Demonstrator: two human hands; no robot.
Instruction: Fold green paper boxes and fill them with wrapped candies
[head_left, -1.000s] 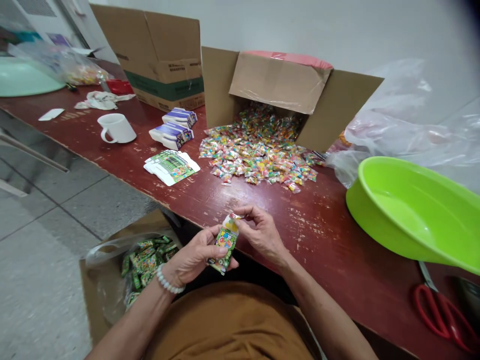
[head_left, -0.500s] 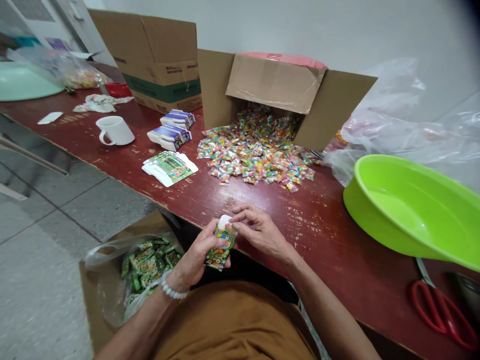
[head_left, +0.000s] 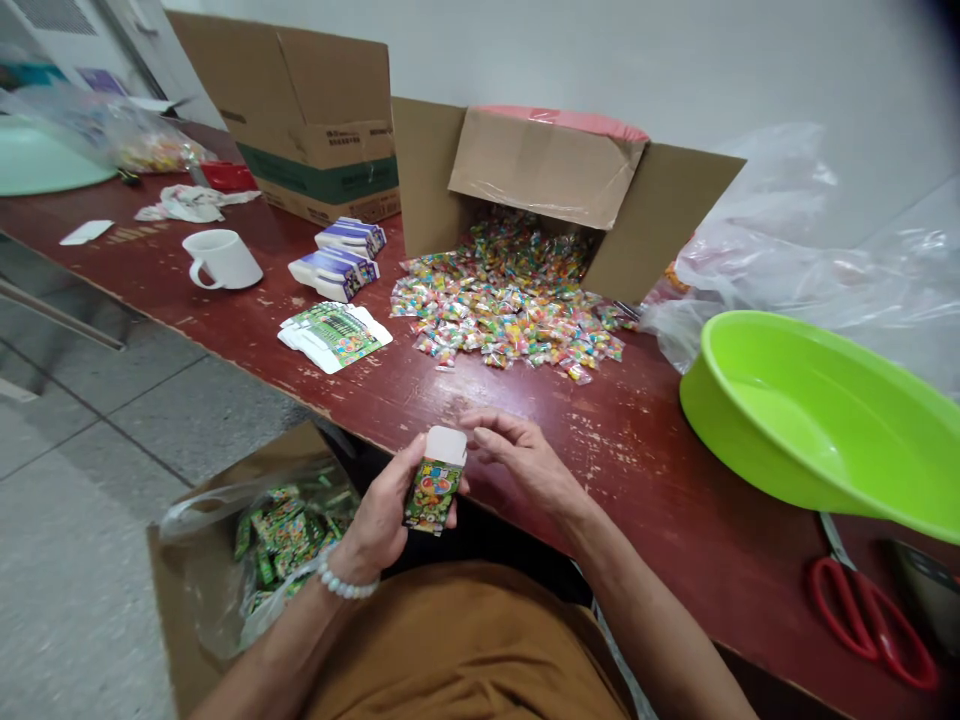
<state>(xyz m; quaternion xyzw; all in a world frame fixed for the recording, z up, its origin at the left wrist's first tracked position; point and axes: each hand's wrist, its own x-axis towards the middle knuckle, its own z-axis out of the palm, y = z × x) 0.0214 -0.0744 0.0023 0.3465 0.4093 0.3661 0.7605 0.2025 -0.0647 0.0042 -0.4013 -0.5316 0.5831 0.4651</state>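
My left hand (head_left: 381, 522) is closed around a small green candy box (head_left: 435, 492) printed with colourful pictures. The box stands upright with its white top flap raised. Just right of the flap is my right hand (head_left: 531, 468), fingers loosely bent and a little apart, with nothing visible in them. Behind the hands, a heap of small clear packets of coloured candy (head_left: 517, 320) spills from an open carton (head_left: 547, 165) onto the table. Flat green box blanks (head_left: 337, 335) lie fanned out to the left of the heap.
A white mug (head_left: 225, 262) and purple box blanks (head_left: 341, 268) stand at the left. On the right are a lime-green basin (head_left: 750, 450) and red-handled scissors (head_left: 847, 600). Below the table edge, a bag-lined carton (head_left: 169, 610) holds several green boxes (head_left: 289, 535).
The box's top has opened wider, its white flap now standing up. My right fingers have drawn slightly away from it. The whole view has shifted a little.
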